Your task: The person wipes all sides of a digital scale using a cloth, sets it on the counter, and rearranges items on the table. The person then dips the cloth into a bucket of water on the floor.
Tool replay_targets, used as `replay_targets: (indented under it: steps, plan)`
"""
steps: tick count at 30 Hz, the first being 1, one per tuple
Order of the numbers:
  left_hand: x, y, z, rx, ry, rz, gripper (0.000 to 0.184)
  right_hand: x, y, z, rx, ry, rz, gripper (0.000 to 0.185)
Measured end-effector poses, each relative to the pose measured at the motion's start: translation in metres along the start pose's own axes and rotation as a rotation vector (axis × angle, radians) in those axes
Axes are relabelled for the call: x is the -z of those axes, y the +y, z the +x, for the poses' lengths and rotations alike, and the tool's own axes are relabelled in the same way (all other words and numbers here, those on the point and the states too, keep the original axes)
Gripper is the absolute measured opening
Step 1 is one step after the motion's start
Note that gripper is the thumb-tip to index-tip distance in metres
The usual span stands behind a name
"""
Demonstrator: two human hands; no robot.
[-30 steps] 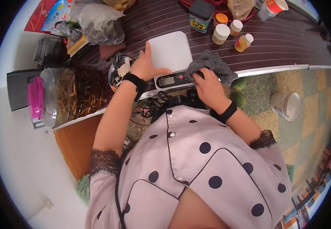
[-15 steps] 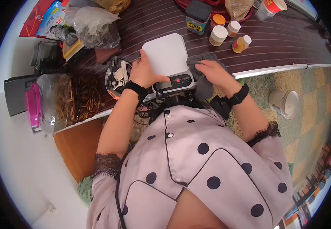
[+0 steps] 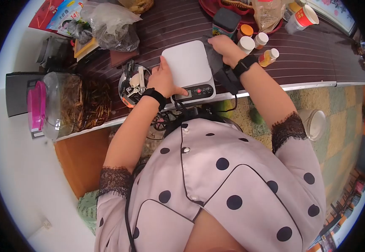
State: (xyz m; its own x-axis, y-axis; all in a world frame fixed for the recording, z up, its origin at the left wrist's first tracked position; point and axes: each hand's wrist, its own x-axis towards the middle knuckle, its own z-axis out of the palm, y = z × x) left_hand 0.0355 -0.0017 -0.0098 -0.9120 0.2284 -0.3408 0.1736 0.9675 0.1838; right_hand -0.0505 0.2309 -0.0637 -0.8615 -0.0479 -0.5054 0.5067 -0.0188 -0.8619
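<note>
Polka-dot shirt, lace-cuffed: nearest item, across the lower half of the view.

Left hand, black wristband: spread open at the left edge of the scale, fingers along the side, thumb over the display. Position as in the earlier frames.

Kitchen scale, white platform, dark control panel: flat at the near edge of the striped table, between the two hands. The panel's right end, covered by cloth a second ago, now shows.

Grey cloth: now along the scale's right side; formerly bunched at its near right corner.

Right hand, black wristband: closed on the cloth, though the fingertips are hard to see. Moved farther from the body, up to the platform's far right corner; the wrist now stands before a white-capped jar, partly hiding it.

Round tin of small tools: just left of the left hand.

Clear jar, pink lid, on its side: left end of table.

White bucket: on the floor, right; now partly behind the right sleeve.

Black-lidded container: just beyond the right hand.

Plastic bag: far left.

Red-and-white cup: far right.
</note>
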Motion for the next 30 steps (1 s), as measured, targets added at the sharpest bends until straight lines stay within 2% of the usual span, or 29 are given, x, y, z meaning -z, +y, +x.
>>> replay_targets:
  steps: [1, 2, 4, 6, 9, 11, 12, 14, 15, 16, 18, 20, 23, 26, 28, 30]
  plan:
    - [0.002, 0.001, 0.000, 0.000, 0.003, -0.001, 0.146, -0.002, -0.001, -0.008, 0.140, 0.050, -0.285, 0.028]
    - [0.005, 0.003, -0.002, 0.013, -0.009, 0.014, 0.146, -0.002, 0.006, -0.013, 0.142, 0.049, -0.286, 0.028]
    - [0.006, 0.003, -0.001, 0.026, -0.018, 0.024, 0.146, 0.002, 0.018, -0.024, 0.428, 0.142, -0.590, 0.031]
    - [0.001, -0.002, 0.001, -0.001, 0.007, 0.014, 0.146, 0.014, 0.032, -0.042, 0.203, -0.034, -0.482, 0.036]
    - [0.005, 0.002, 0.000, 0.011, -0.012, 0.023, 0.146, 0.019, 0.051, -0.083, 0.229, -0.082, -0.561, 0.034]
    - [0.008, 0.006, 0.000, 0.002, -0.014, 0.016, 0.145, 0.017, 0.056, -0.101, 0.223, -0.035, -0.292, 0.025]
    - [0.009, 0.007, -0.001, -0.007, -0.016, 0.015, 0.145, 0.015, 0.046, -0.104, 0.222, -0.036, -0.291, 0.025]
    - [0.004, 0.003, 0.001, -0.006, -0.008, -0.001, 0.145, 0.011, 0.018, -0.114, -0.157, -0.081, 0.192, 0.024]
    - [0.003, 0.002, 0.002, -0.006, 0.002, -0.016, 0.146, 0.014, 0.029, -0.105, -0.159, -0.083, 0.191, 0.024]
    - [0.003, 0.000, 0.003, -0.005, 0.003, -0.016, 0.146, 0.020, 0.048, -0.086, 0.034, -0.098, -0.053, 0.023]
    - [0.001, 0.000, 0.003, -0.004, -0.010, -0.033, 0.146, 0.022, 0.046, -0.061, 0.224, -0.114, -0.301, 0.021]
    - [0.000, 0.000, 0.003, -0.008, 0.009, -0.034, 0.146, 0.012, 0.021, -0.041, 0.278, 0.108, -0.345, 0.021]
    - [0.004, 0.000, 0.001, -0.001, -0.007, -0.001, 0.145, 0.012, 0.011, -0.013, 0.277, 0.019, -0.425, 0.023]
    - [-0.003, 0.000, 0.004, 0.005, -0.028, 0.023, 0.145, 0.000, -0.002, -0.009, 0.105, 0.168, -0.170, 0.032]
    - [-0.001, 0.000, 0.003, -0.005, -0.017, 0.032, 0.145, -0.004, 0.016, -0.003, 0.335, 0.277, -0.278, 0.031]
    - [0.001, 0.001, 0.001, 0.008, -0.013, 0.036, 0.146, 0.000, 0.024, -0.008, 0.328, 0.268, -0.411, 0.033]
